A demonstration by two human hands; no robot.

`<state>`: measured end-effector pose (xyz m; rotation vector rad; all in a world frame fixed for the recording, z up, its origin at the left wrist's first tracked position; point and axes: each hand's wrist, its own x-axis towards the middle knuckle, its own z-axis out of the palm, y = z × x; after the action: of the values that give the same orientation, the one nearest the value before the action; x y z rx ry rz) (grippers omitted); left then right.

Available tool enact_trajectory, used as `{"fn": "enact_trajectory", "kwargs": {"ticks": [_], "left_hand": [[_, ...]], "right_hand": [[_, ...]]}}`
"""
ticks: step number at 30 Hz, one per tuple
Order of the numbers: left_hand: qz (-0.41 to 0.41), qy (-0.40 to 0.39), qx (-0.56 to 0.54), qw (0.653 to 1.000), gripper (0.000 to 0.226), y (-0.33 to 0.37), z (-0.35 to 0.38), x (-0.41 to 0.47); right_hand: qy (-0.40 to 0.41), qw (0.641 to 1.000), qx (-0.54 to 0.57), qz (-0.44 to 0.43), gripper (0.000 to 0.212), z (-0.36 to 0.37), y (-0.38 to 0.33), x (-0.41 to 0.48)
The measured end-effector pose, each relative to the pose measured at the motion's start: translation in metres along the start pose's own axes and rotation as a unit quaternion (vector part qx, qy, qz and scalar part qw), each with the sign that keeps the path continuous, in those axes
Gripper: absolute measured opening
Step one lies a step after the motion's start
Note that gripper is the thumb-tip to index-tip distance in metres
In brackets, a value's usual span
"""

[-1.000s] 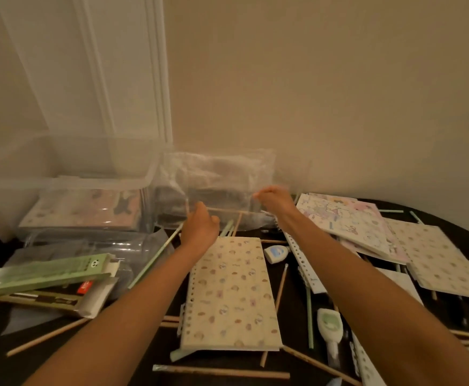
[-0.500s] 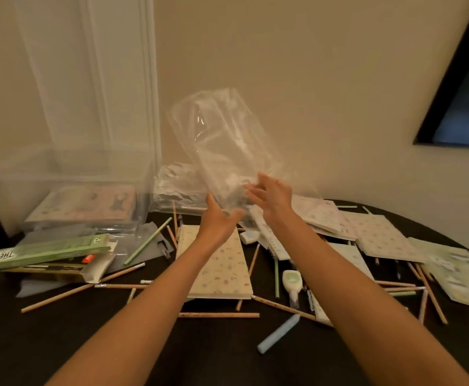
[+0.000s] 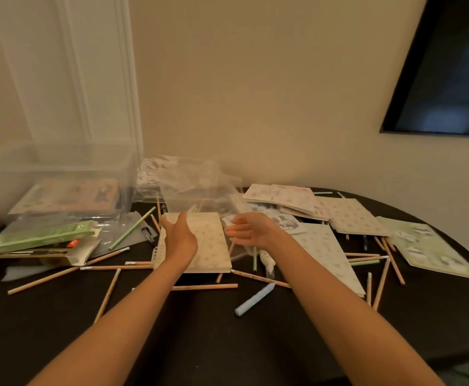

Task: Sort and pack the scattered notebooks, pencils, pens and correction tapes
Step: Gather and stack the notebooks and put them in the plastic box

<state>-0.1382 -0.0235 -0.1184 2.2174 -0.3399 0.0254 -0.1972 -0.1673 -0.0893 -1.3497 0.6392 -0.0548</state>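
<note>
Our L hand (image 3: 179, 240), grip unclear, is over the spotted notebook (image 3: 212, 246), long axis away from us, spiral left; R hand (image 3: 251, 232) open-fingered.

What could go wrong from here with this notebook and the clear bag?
1. The spiral notebook has a wire edge that could snag the thin clear bag at its far end.
2. Loose pencils touch the notebook's near edge; lifting it may roll them across the dark table, perhaps off it.
</note>
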Motion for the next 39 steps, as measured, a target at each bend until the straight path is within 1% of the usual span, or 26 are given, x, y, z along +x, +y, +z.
{"fn": "enact_trajectory", "kwargs": {"ticks": [2,3,4,6,8,10,11,13,15,16,18,20,23,25,27,30,32,35,39], "left_hand": [[-0.029,0.006,0.053,0.998,0.05,0.0,0.003,0.0],[-0.038,0.012,0.082,0.996,0.05,0.004,0.004,-0.001],[-0.036,0.021,0.109,0.993,0.051,0.009,0.007,-0.002],[0.003,0.039,0.142,0.989,0.059,0.025,0.015,-0.001],[0.068,0.047,0.16,0.984,0.069,0.043,0.028,0.002],[0.119,0.037,0.169,0.978,0.067,0.064,0.044,0.009],[0.132,0.021,0.159,0.978,0.061,0.076,0.053,0.015],[0.132,-0.035,0.126,0.983,0.049,0.093,0.068,0.028],[0.132,-0.09,0.112,0.981,0.04,0.106,0.086,0.046],[0.134,-0.11,0.11,0.979,0.037,0.111,0.096,0.057],[0.133,-0.131,0.105,0.977,0.033,0.115,0.113,0.077],[0.119,-0.135,0.097,0.979,0.032,0.116,0.128,0.096],[0.067,-0.127,0.092,0.985,0.038,0.118,0.146,0.124],[0.024,-0.142,0.095,0.985,0.041,0.119,0.158,0.139],[-0.017,-0.163,0.09,0.982,0.037,0.118,0.17,0.15],[-0.056,-0.138,0.087,0.985,0.033,0.117,0.181,0.158],[-0.075,-0.126,0.074,0.986,0.034,0.118,0.185,0.16],[-0.089,-0.126,0.019,0.988,0.033,0.12,0.181,0.16],[-0.099,-0.102,-0.09,0.986,0.031,0.12,0.164,0.149]], "right_hand": [[-0.007,0.999,-0.032,-0.001,0.019,-0.01,0.0,-0.003],[-0.014,1.0,-0.023,-0.009,0.016,-0.016,-0.002,-0.004],[-0.02,0.999,0.009,-0.024,0.012,-0.023,-0.003,-0.004],[-0.008,0.991,0.111,-0.073,0.008,-0.038,-0.007,0.0],[0.04,0.974,0.191,-0.119,0.008,-0.057,-0.01,0.006],[0.104,0.958,0.231,-0.136,0.009,-0.078,-0.012,0.016],[0.14,0.954,0.229,-0.137,0.011,-0.091,-0.013,0.023],[0.209,0.951,0.189,-0.129,0.017,-0.114,-0.014,0.036],[0.253,0.952,0.116,-0.127,0.021,-0.139,-0.017,0.052],[0.273,0.951,0.075,-0.128,0.019,-0.15,-0.021,0.061],[0.331,0.937,0.02,-0.111,0.017,-0.168,-0.028,0.077],[0.355,0.929,-0.016,-0.101,0.026,-0.182,-0.035,0.095],[0.333,0.938,-0.082,-0.055,0.045,-0.194,-0.046,0.118],[0.306,0.947,-0.099,-0.012,0.054,-0.2,-0.053,0.129],[0.274,0.96,-0.067,0.005,0.056,-0.207,-0.059,0.138],[0.228,0.973,0.022,0.012,0.048,-0.211,-0.062,0.146],[0.21,0.976,0.05,0.0,0.038,-0.209,-0.062,0.148],[0.191,0.978,0.071,-0.042,0.029,-0.202,-0.063,0.143],[0.175,0.967,0.124,-0.139,0.034,-0.198,-0.062,0.122]]}}
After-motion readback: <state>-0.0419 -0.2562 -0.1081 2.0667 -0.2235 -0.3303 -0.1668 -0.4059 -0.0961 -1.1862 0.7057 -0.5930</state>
